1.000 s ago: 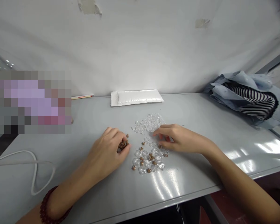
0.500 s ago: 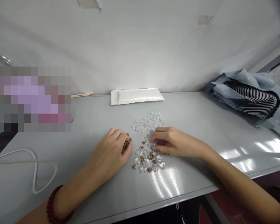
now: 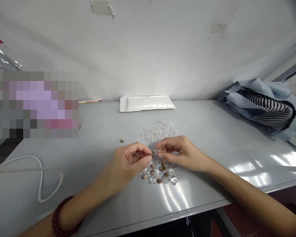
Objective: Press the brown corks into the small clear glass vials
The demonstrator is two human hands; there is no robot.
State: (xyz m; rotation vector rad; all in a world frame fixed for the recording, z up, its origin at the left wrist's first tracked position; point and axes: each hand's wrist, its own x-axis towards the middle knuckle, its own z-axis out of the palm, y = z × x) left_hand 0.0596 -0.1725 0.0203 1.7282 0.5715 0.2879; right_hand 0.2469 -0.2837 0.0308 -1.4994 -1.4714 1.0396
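My right hand (image 3: 184,152) pinches a tiny clear glass bottle (image 3: 155,151) between thumb and fingers, its neck pointing left. Facing it, my left hand (image 3: 128,163) is closed in a pinch on a small brown cork (image 3: 151,156), close to the bottle's neck; whether they touch I cannot tell. Below both hands lies a cluster of small corked bottles (image 3: 172,180), partly covered by my fingers. Beyond my hands spreads a pile of clear little bottles (image 3: 160,130). One loose cork (image 3: 121,141) rests on the table behind my left hand.
The grey table (image 3: 98,200) meets a white wall (image 3: 148,49). Against the wall lie a flat white padded packet (image 3: 148,102) and a thin stick-like item (image 3: 90,101). A white cable (image 3: 40,184) loops at left. Denim-blue cloth with striped lining (image 3: 268,105) sits at right.
My left hand has moved right from the loose corks, now pinching one cork. My right hand has lifted a small bottle from the cluster. The view has shifted slightly.
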